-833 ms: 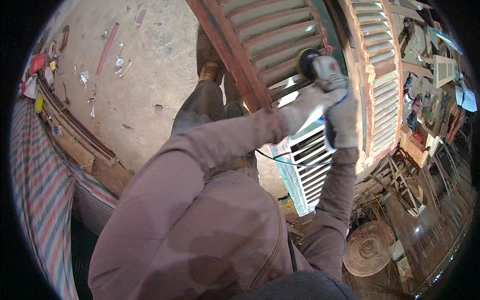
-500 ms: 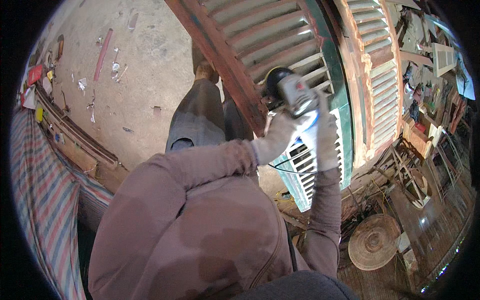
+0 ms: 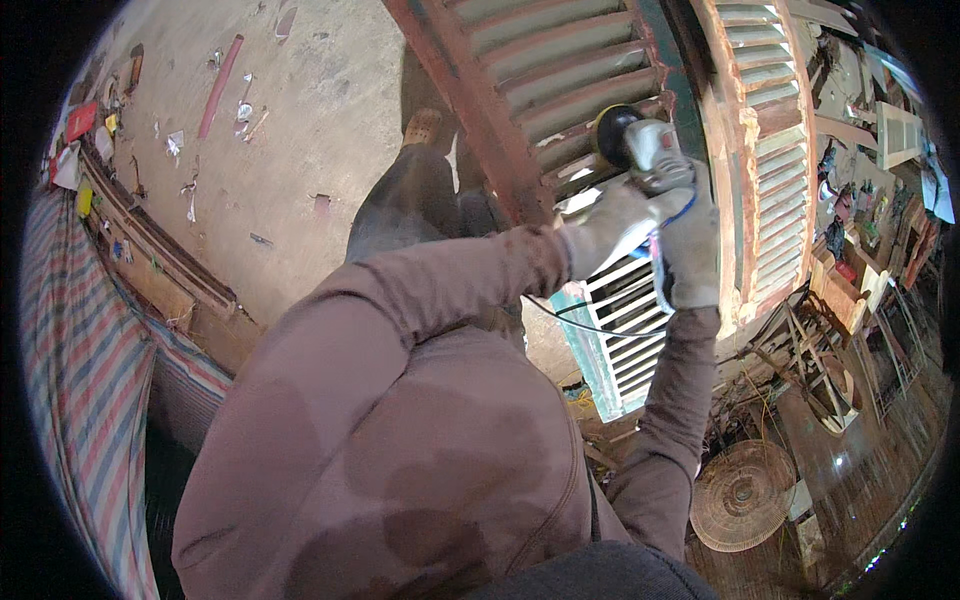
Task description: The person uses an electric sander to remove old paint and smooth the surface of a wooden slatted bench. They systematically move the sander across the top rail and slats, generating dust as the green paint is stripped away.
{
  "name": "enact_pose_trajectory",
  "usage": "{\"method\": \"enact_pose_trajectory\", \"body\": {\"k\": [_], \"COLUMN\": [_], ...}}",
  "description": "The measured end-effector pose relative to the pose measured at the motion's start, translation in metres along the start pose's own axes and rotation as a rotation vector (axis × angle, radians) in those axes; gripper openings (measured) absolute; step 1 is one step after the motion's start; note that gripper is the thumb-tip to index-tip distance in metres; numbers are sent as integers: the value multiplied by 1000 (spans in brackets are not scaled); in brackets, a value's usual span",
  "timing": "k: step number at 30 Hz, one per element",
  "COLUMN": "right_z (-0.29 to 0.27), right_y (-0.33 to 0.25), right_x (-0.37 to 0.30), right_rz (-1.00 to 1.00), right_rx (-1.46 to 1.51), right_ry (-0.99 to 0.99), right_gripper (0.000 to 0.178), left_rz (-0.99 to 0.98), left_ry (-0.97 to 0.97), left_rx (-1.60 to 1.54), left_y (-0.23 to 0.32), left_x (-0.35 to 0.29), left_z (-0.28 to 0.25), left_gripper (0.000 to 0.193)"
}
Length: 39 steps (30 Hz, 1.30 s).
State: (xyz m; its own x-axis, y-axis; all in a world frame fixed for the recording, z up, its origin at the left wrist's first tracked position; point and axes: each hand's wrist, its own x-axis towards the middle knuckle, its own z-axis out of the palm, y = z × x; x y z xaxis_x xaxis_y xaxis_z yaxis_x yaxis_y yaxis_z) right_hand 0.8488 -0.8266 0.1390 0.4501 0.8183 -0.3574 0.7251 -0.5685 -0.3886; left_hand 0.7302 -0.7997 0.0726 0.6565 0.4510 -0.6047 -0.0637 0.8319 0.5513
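An angle grinder (image 3: 655, 155) with a dark, yellow-rimmed disc (image 3: 618, 136) is gripped in both my gloved hands. My left hand (image 3: 608, 228) closes around the left side of its body, and my right hand (image 3: 692, 250) wraps it from the right. Under the tool lies a louvered wooden shutter (image 3: 468, 118), reddish-brown at its upper part and green and white at its near end. The disc is over the slats, close to the shutter's right side; whether it touches them I cannot tell. A black cord (image 3: 590, 325) hangs below my hands.
A second louvered shutter (image 3: 735, 190) with a bare-wood frame stands at the right. Beyond it are wood scraps (image 3: 840, 290) and a round woven basket (image 3: 742, 494). Striped sheeting (image 3: 85, 370) hangs at the left. Litter and a reddish strip (image 3: 221, 85) lie on the concrete floor (image 3: 310, 130).
Both hands and the grinder have moved right and slightly up across the slats in the picture, toward the shutter's right side. The whole view has shifted a little too.
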Motion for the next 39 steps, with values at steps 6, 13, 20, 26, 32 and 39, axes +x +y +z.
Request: {"method": "enact_pose_trajectory", "body": {"k": [6,13,20,26,32,39], "right_z": [39,17,-35,-6,33,24], "right_y": [-26,-23,16,4,-32,9], "right_x": [-45,-14,65,45,-49,-34], "right_rz": [-309,-257,79,13,-270,-198], "right_rx": [22,50,282,34,47,51], "right_ry": [-88,-87,-55,-9,-135,-86], "right_gripper": [64,65,37,46,71,61], "left_rz": [53,147,340,477,27,-7], "left_ry": [283,193,-60,-30,284,236], "left_rx": [-472,-169,553,986,-261,-64], "left_y": [-35,-51,5,1,-25,-25], "left_x": [-66,-15,91,57,-91,-54], "left_z": [-26,-23,33,0,-23,4], "left_gripper": [40,40,41,36,49,34]}}
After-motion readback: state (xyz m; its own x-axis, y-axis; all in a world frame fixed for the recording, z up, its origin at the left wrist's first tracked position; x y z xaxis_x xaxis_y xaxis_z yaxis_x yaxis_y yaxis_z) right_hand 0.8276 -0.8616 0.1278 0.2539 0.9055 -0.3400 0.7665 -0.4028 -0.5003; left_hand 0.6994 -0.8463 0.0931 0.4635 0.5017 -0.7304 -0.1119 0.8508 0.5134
